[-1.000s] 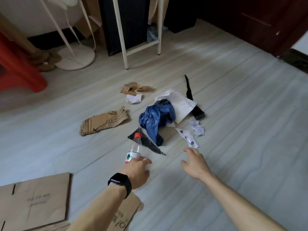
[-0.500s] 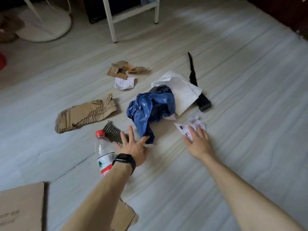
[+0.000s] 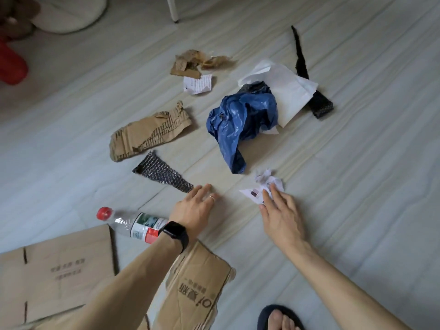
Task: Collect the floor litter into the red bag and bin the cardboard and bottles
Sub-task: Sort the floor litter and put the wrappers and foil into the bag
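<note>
1. At the far left edge only a red object (image 3: 10,65) showed. I could not tell whether it was the red bag, and no bin was in view.
2. The flattened cardboard box (image 3: 59,277) lay on the floor (image 3: 357,210) at lower left, not yet binned.
3. The water bottle (image 3: 133,225), red-capped, lay on its side between that box and your left wrist, also unbinned.
4. Farther up, the ridged cardboard strip (image 3: 150,132) and the black bubble-wrap triangle (image 3: 164,173) lay just beside each other on the floor.
5. Your left hand (image 3: 195,206), with a watch on its wrist, was flat with straight fingers and held nothing. Its fingertips were just beside the near corner of the bubble-wrap triangle.
6. Beyond it, the crumpled brown paper scraps (image 3: 197,64) and a small white printed slip (image 3: 197,83) lay close together.
7. A torn printed cardboard piece (image 3: 200,294) lay partly under your left forearm, next to the box.
8. The blue plastic bag (image 3: 242,117) lay crumpled at centre, overlapping the white paper sheet (image 3: 290,91) behind it.
9. Your right hand (image 3: 281,210) was also straight-fingered and gripped nothing. Its fingertips lay over the near edge of the crumpled white paper (image 3: 266,181), which sat on the floor.
10. The long black strip (image 3: 320,104) lay at far right, partly under the white sheet.
11. By my judgement you had barely begun. Nothing shown had been bagged or binned, so all the litter, the cardboard and the bottle were left to do. The crumpled white paper looked like your first pickup.
</note>
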Tool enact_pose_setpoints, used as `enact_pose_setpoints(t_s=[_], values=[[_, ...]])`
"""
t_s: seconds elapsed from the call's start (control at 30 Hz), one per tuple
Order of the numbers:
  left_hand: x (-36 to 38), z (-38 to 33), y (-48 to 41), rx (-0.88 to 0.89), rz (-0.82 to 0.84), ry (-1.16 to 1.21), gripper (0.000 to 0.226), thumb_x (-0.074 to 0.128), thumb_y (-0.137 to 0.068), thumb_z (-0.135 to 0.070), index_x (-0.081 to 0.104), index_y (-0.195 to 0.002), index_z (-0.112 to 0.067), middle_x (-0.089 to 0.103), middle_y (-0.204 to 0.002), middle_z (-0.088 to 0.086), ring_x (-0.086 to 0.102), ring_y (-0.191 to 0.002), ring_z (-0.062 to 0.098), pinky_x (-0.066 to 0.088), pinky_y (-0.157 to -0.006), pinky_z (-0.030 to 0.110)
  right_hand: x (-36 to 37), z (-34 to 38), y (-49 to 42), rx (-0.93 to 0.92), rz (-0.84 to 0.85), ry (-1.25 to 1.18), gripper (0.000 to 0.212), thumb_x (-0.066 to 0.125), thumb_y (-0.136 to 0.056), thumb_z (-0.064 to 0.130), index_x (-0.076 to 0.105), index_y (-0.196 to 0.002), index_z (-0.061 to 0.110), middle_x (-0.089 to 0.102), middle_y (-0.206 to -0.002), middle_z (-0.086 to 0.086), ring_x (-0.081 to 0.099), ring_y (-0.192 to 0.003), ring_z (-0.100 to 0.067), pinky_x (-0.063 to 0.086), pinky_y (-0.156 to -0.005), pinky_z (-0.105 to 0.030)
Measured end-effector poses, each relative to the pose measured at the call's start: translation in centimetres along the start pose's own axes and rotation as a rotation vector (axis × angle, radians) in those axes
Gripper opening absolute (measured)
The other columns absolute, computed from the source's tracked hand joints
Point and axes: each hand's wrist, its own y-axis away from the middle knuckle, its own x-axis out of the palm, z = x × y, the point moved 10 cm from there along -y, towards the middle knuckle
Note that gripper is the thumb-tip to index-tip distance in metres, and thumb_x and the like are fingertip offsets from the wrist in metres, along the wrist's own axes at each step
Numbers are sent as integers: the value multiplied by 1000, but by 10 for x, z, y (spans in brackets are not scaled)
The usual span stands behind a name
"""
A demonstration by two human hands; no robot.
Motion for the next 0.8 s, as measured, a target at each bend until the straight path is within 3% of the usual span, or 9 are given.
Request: enact_pose_setpoints(t_s=[0.1, 0.17, 0.27, 0.33, 0.4, 0.5, 0.6, 0.7, 0.8], values=[[-9, 6, 22, 13, -1, -16, 33, 37, -101, -25, 53, -129, -32, 53, -140, -12, 69, -93, 26, 56, -64, 37, -1, 17, 15, -44, -17, -17, 43, 50, -95, 35, 70, -122, 9, 63, -135, -12, 58, -102, -29, 49, -93, -33], [-29, 22, 23, -79, -91, 66, 34, 40, -99, -24, 58, -126, -33, 58, -133, -12, 69, -90, 25, 55, -64, 35, -4, 31, 21, -60, -19, -56, 34, 60, -90, 27, 73, -117, 10, 67, -129, -9, 60, -91, -29, 56, -82, -33], [-52, 66, 20, -252, -210, 178, 41, 54, -93, -20, 56, -134, -25, 51, -142, 3, 55, -122, 30, 50, -90, 39, -7, 58, 27, -133, 28, -123, 42, 85, -67, 6, 76, -107, 17, 73, -117, -2, 60, -74, -24, 56, -68, -26], [-35, 98, 16, -373, -8, 90, 68, 61, -90, -31, 33, -152, -26, 23, -160, 13, 26, -145, 36, 33, -113, 45, -11, 74, 28, -186, 74, -110, 48, 90, -52, 2, 79, -94, 22, 76, -106, 3, 60, -67, -20, 53, -63, -19], [-17, 121, 21, -428, 148, 73, 86, 66, -88, -43, 16, -156, -30, 4, -164, 16, 9, -150, 37, 25, -118, 48, -13, 85, 28, -236, 76, -97, 50, 90, -41, 1, 79, -84, 24, 77, -96, 5, 60, -60, -20, 51, -56, -17], [-20, 124, 24, -378, 95, 99, 73, 66, -90, -44, 31, -153, -32, 28, -158, 11, 29, -142, 32, 43, -106, 43, -21, 92, 24, -282, 21, -113, 46, 85, -44, -4, 79, -82, 22, 77, -89, 6, 56, -51, -22, 50, -48, -18], [-34, 113, 35, -335, 58, 27, 37, 53, -100, -37, 56, -136, -31, 63, -126, 7, 59, -111, 32, 48, -81, 34, -20, 94, 21, -361, -2, -131, 38, 65, -57, -1, 78, -83, 25, 76, -87, 8, 56, -47, -24, 47, -47, -19], [-46, 106, 46, -300, 112, -87, 28, 49, -101, -27, 61, -127, -27, 68, -108, 10, 65, -98, 33, 50, -75, 34, -8, 97, 11, -328, 230, -32, 41, 63, -65, 1, 76, -91, 30, 75, -94, 4, 63, -53, -27, 48, -50, -25], [-77, 118, 74, -385, 47, -38, 25, 49, -99, -19, 65, -117, -26, 71, -102, 9, 66, -92, 33, 55, -73, 38, -3, 90, 0, -147, 445, 42, 31, 60, -84, 10, 75, -105, 28, 72, -104, -4, 68, -84, -30, 48, -66, -31]])
